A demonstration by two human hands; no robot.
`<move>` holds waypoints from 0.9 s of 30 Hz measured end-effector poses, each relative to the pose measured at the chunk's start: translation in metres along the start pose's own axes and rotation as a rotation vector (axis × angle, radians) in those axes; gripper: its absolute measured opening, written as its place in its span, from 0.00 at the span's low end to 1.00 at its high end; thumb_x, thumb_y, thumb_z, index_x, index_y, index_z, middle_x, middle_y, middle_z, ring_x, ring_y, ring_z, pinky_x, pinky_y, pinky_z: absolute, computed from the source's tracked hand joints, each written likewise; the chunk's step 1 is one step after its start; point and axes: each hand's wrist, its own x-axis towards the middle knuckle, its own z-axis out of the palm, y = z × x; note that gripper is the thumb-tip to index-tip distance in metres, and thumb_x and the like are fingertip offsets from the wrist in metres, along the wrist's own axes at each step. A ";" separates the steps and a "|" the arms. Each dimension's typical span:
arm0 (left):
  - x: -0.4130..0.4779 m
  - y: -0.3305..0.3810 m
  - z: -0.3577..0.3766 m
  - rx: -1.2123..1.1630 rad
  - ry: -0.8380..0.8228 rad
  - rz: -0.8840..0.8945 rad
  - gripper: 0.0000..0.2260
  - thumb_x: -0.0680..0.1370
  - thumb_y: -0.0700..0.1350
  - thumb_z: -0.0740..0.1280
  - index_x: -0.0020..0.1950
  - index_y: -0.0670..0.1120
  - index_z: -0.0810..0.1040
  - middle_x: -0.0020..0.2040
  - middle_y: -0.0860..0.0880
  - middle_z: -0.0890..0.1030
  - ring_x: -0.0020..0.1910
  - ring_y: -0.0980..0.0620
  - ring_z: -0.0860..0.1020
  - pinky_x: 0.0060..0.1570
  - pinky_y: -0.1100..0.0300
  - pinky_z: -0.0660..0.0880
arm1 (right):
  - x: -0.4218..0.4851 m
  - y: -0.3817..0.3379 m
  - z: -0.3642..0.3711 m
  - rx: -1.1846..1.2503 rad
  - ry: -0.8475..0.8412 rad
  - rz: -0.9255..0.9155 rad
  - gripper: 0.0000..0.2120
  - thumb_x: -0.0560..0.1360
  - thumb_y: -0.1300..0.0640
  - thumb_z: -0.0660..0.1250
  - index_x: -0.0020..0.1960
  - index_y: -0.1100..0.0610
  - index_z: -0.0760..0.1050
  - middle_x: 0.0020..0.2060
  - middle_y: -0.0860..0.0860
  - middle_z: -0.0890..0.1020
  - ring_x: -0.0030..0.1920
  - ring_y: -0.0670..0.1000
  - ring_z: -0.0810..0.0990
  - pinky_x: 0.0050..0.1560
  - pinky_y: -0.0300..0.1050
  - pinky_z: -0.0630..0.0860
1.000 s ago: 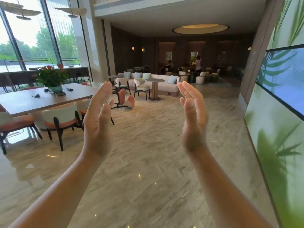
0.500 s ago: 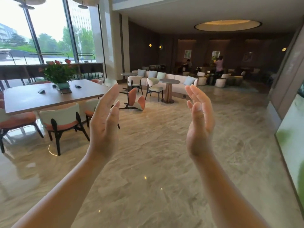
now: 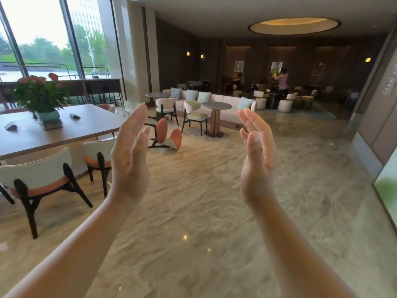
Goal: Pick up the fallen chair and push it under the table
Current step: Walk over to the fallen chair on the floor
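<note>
A fallen chair [image 3: 169, 136] with orange cushions and dark legs lies on its side on the marble floor, several metres ahead, just past the far end of the long wooden table [image 3: 86, 127]. My left hand [image 3: 131, 160] and my right hand [image 3: 256, 155] are raised in front of me, palms facing each other, fingers apart and holding nothing. Both hands are far from the chair. My left fingers overlap part of the chair's legs in view.
Two upright chairs [image 3: 40, 181] [image 3: 97, 157] stand along the table's near side. A potted flower plant [image 3: 40, 97] and small items sit on the table. Beyond are a round table [image 3: 216, 117], lounge chairs, a white sofa [image 3: 227, 106] and people at the back. A wall panel [image 3: 384, 136] runs along the right.
The view has swung left and moved forward, so the fallen chair sits nearer the centre and looks larger. My hands stay raised and empty.
</note>
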 end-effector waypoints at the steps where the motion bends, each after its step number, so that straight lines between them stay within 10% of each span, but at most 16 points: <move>1: 0.020 -0.026 0.008 -0.002 -0.002 0.001 0.26 0.85 0.57 0.58 0.80 0.45 0.69 0.78 0.51 0.74 0.79 0.53 0.72 0.76 0.52 0.72 | 0.021 0.024 0.003 0.002 0.007 0.007 0.25 0.84 0.43 0.56 0.76 0.52 0.72 0.74 0.47 0.79 0.77 0.46 0.76 0.78 0.50 0.72; 27: 0.443 -0.711 0.248 0.158 0.084 0.003 0.26 0.87 0.55 0.59 0.80 0.42 0.68 0.79 0.48 0.73 0.80 0.48 0.71 0.76 0.36 0.70 | 0.520 0.723 0.083 0.072 -0.101 0.087 0.31 0.80 0.28 0.59 0.76 0.45 0.73 0.76 0.45 0.78 0.78 0.44 0.74 0.77 0.45 0.72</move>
